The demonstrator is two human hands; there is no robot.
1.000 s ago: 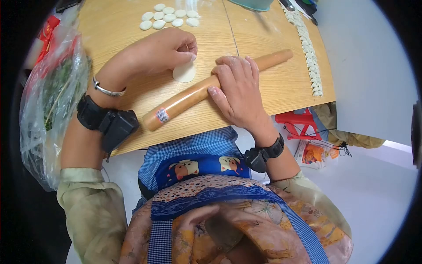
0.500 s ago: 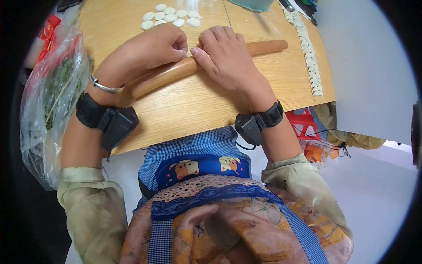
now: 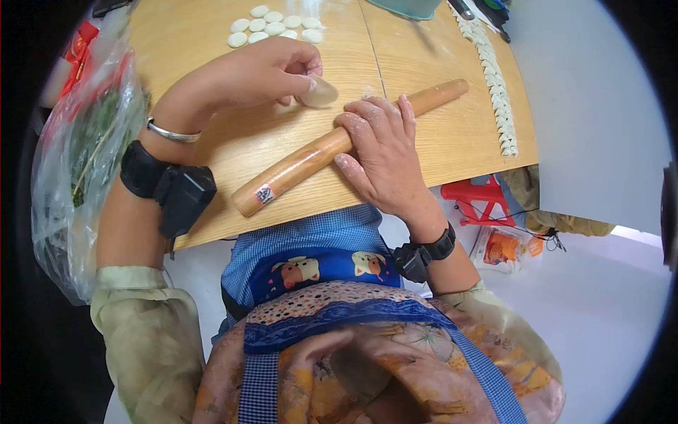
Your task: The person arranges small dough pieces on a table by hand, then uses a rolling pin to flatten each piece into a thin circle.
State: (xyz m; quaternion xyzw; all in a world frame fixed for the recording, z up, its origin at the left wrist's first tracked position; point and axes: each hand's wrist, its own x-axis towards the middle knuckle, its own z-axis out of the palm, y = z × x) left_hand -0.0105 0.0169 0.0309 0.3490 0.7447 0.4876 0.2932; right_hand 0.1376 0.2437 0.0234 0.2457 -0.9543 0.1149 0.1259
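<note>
Between the thumb and fingers of my left hand (image 3: 272, 71), a thin round dough wrapper (image 3: 322, 93) is pinched by its edge and lifted off the wood. My right hand (image 3: 387, 159), floury at the fingertips, lies over a wooden rolling pin (image 3: 300, 164), fingers across the top and thumb on the near side. The pin rests at a slant, its near left end bearing a small label. Several small flattened dough discs (image 3: 274, 28) lie in a group beyond my left hand.
A long row of shaped dough pieces (image 3: 498, 92) runs along the right side of the wooden table (image 3: 205, 219). A light green basin (image 3: 406, 8) stands at the far edge. Clear plastic bags with greens (image 3: 92, 155) hang at left; a red stool (image 3: 487, 201) is below right.
My left hand has lifted a dough wrapper and moved slightly right. My right hand has drawn nearer to me with the rolling pin, which has shifted down and right.
</note>
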